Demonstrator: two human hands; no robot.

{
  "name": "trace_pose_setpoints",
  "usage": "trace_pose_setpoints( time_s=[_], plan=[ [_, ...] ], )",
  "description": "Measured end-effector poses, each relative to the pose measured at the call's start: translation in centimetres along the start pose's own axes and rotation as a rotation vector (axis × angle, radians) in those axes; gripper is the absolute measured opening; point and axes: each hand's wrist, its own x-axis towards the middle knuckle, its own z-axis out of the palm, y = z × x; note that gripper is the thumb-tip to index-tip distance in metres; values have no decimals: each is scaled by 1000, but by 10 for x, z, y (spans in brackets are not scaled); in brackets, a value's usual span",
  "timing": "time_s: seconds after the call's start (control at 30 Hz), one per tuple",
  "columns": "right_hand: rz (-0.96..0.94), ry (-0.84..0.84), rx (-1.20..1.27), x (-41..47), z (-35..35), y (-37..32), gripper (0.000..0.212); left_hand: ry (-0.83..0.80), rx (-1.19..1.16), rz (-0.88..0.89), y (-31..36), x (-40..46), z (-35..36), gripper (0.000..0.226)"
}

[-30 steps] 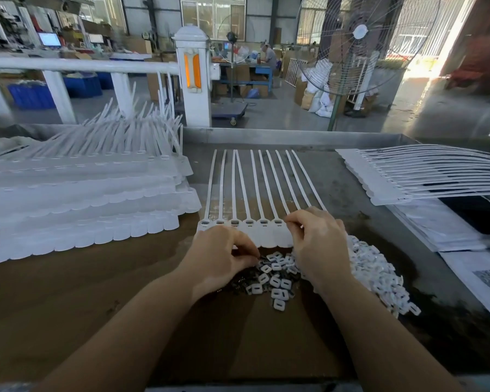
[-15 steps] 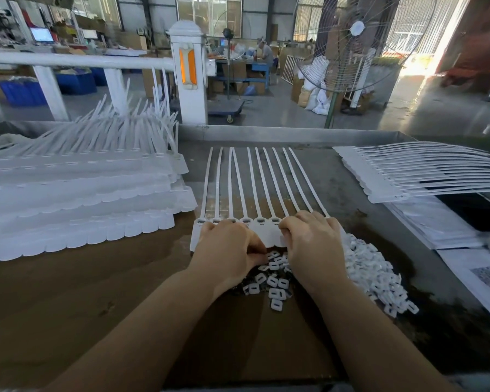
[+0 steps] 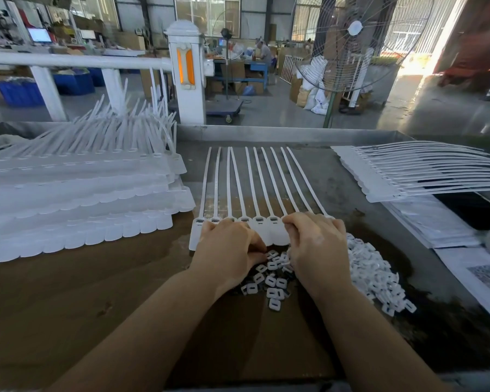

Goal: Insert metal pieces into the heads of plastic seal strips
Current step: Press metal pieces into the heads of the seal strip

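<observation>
The strips (image 3: 255, 193) lie as one joined row on the table (image 3: 68, 292) straight ahead of you, tails fanning away, heads (image 3: 259, 220) in a line at your knuckles. Your left hand (image 3: 228, 250) covers the near flaps at the left of the row; your right hand (image 3: 316, 244) hides the rightmost heads. Both have fingers curled down and inward, tips meeting over the pieces (image 3: 272, 274) just below the row. What either grip holds is hidden under the knuckles, so I cannot tell if you are pinching a piece or only touching. The pieces look like small white frames with dark parts beneath; the metal is hard to make out. A bigger heap (image 3: 374, 273) runs off behind your right wrist. Stacked strips sit at left (image 3: 77, 199) and right (image 3: 425, 171), the right stack cut off by the frame edge.
</observation>
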Motion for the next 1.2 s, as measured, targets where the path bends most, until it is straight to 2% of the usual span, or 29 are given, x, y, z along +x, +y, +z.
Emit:
trace_pose_setpoints(
  time_s=[0.3, 0.5, 0.63, 0.8, 0.9, 1.03, 1.2],
  plan=[
    [98, -31, 129, 0, -3, 0, 14, -7, -62, -26, 0, 0, 1, 14],
    [267, -51, 439, 6, -7, 1, 16, 77, -138, -19, 5, -2, 1, 15],
    [360, -47, 514, 8, -7, 1, 21, 46, -175, 2, 9, -2, 1, 15],
    [351, -32, 522, 7, -8, 0, 21, -89, -147, 91, 17, -5, 0, 46],
    [325, 16, 522, 8, -9, -1, 20, -87, -62, 106, 23, -7, 8, 62],
    [328, 146, 558, 9, -14, 1, 20, -96, -36, 127, 35, -9, 22, 94],
    [370, 241, 594, 11, -15, 4, 20, -118, 101, 188, 51, 2, 35, 102]
  ],
)
